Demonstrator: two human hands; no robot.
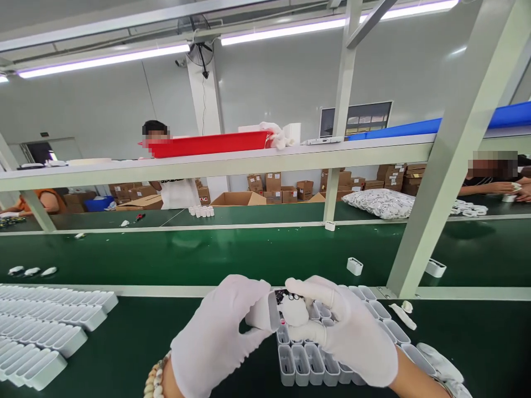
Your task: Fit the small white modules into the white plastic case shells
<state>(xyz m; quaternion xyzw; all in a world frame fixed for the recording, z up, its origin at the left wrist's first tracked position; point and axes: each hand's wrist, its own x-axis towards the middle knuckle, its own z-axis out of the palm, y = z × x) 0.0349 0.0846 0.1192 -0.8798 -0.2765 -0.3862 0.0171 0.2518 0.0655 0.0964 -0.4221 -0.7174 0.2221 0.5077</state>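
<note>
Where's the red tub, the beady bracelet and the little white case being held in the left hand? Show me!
Red tub [211,144]: head view, on its long side.
Beady bracelet [157,380]: head view, on its beads.
Little white case [261,315]: head view, on its outer wall.

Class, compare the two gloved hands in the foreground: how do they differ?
The left hand holds a smooth white casing; the right hand holds a rounded white piece with dark parts.
The left hand is over bare green worktop, the right hand over white cups.
Both wear white gloves.
</note>
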